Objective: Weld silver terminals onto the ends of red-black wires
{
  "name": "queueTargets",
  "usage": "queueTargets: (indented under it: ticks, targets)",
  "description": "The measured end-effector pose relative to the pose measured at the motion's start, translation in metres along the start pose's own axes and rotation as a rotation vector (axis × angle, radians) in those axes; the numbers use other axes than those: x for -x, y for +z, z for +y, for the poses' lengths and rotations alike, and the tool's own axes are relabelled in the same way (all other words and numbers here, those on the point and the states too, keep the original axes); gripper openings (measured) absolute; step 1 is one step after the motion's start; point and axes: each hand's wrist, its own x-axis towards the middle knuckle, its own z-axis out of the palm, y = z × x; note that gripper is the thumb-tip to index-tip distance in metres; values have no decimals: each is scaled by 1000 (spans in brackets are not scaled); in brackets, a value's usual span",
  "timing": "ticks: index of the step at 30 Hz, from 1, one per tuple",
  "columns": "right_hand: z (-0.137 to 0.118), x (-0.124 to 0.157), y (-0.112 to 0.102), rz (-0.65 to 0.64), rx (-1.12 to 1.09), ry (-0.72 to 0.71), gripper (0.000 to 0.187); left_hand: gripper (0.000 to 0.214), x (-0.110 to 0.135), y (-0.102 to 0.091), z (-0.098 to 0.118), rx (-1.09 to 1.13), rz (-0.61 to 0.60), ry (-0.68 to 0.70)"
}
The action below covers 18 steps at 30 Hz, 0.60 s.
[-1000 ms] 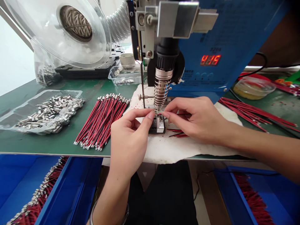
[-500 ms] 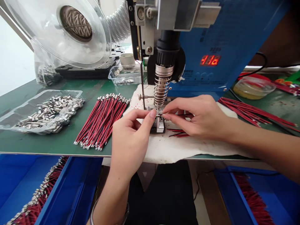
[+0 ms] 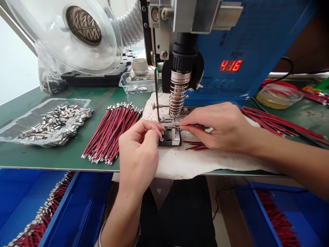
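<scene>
Two blue plastic bins (image 3: 84, 206) sit below the front edge of the green flat tabletop (image 3: 15, 156), which a white cloth sheet (image 3: 185, 164) reaches. The left hand (image 3: 138, 147) is curled, its grip impossible to tell, just beside a silver cylindrical connector (image 3: 171, 127) at a black-and-silver metal fixture (image 3: 175, 138); across a narrow gap, the right hand (image 3: 223, 127) pinches a thin dark wire (image 3: 202, 125) by the connector's other end. Beyond, a strip of tabletop parts a red-and-black wire bundle (image 3: 110, 132) from a clear plastic tray (image 3: 17, 120), and a blue boxy machine housing (image 3: 223, 92) limits room behind the hands.
</scene>
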Motion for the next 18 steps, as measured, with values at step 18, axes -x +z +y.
queueTargets:
  ticks: [18]
  targets:
    - [4,1,3,87,33,-139,12,26,-1,2,2,32,-8,17]
